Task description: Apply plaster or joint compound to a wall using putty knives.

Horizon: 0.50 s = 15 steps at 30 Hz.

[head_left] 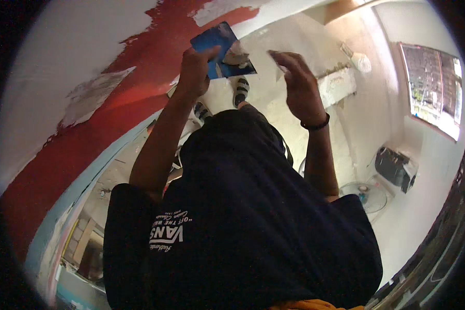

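Observation:
My left hand (195, 71) is closed on the near-left edge of a flat blue board (212, 39), with its thumb lying on top. A lump of greyish-white putty (236, 54) sits on the right part of the board, and a pale smear marks its near side. To the right of the board, apart from it, my right hand (302, 90) is raised with its fingers bent forward and pressed together. A thin pale edge (281, 67) shows under those fingers; what it belongs to is too dim to tell. A dark band circles the right wrist.
Close on the left runs a wall (88, 119) painted red, with rough white-grey patches. My sandalled feet (241, 90) stand on a pale floor. A pale block (337, 85) lies to the right. Farther right are a window (433, 85), a black box (392, 168) and a fan (364, 196).

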Each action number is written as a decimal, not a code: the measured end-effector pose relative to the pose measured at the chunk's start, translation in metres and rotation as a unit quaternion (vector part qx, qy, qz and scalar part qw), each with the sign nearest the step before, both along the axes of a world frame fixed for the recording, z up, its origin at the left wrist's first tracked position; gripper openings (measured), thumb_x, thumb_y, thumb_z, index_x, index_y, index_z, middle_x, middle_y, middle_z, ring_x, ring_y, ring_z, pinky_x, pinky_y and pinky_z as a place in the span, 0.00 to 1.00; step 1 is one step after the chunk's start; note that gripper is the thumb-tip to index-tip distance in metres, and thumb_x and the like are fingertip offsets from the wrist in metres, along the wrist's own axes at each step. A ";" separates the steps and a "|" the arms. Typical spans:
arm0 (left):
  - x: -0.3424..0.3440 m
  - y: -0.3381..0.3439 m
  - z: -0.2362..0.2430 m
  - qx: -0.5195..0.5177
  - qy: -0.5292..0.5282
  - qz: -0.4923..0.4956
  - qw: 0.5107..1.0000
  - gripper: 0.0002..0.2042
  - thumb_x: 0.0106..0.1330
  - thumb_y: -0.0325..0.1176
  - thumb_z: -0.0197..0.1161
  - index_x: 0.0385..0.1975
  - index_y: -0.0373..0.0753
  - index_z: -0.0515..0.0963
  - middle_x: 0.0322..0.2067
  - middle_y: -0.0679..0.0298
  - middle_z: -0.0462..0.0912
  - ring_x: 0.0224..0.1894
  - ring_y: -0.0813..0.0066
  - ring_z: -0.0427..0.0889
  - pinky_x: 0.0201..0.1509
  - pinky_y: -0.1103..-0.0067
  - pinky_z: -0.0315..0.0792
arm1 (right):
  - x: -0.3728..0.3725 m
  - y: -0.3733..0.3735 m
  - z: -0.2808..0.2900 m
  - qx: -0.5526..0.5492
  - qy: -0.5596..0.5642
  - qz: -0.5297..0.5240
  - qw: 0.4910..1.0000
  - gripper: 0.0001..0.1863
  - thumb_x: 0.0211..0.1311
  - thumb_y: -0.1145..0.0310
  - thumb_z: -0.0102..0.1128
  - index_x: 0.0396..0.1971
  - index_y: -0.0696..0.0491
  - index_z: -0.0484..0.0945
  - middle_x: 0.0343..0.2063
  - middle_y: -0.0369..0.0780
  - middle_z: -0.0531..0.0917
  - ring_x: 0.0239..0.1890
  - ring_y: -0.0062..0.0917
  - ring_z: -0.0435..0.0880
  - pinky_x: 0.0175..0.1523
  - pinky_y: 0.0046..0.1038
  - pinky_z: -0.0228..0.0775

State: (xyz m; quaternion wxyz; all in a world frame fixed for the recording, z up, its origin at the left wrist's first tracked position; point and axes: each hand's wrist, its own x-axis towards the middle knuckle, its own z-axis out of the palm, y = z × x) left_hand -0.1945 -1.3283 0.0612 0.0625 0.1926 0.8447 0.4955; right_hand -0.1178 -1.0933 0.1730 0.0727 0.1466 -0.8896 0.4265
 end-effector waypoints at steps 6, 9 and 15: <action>0.006 0.047 0.020 0.285 0.091 0.036 0.953 0.05 0.56 0.24 0.56 0.29 0.30 0.75 0.25 0.60 0.79 0.24 0.74 0.79 0.27 0.79 0.72 | 0.011 -0.018 -0.011 0.064 -0.065 -0.019 0.996 0.31 0.42 0.83 0.56 0.50 0.44 0.71 0.39 0.44 0.73 0.39 0.39 0.78 0.41 0.33 0.72; 0.001 0.056 0.034 0.408 -0.389 0.146 0.813 0.04 0.56 0.25 0.56 0.27 0.30 0.75 0.23 0.61 0.78 0.23 0.74 0.78 0.26 0.78 0.72 | 0.011 -0.020 -0.019 0.084 -0.067 -0.036 0.994 0.29 0.44 0.81 0.55 0.50 0.43 0.71 0.37 0.44 0.73 0.36 0.40 0.78 0.39 0.35 0.72; -0.007 0.048 0.009 0.308 -0.416 0.166 0.839 0.04 0.55 0.26 0.58 0.23 0.32 0.73 0.21 0.62 0.76 0.25 0.75 0.76 0.28 0.78 0.71 | 0.007 -0.017 -0.018 0.100 -0.101 0.040 0.989 0.37 0.35 0.94 0.41 0.48 0.46 0.73 0.39 0.43 0.74 0.38 0.37 0.78 0.42 0.32 0.71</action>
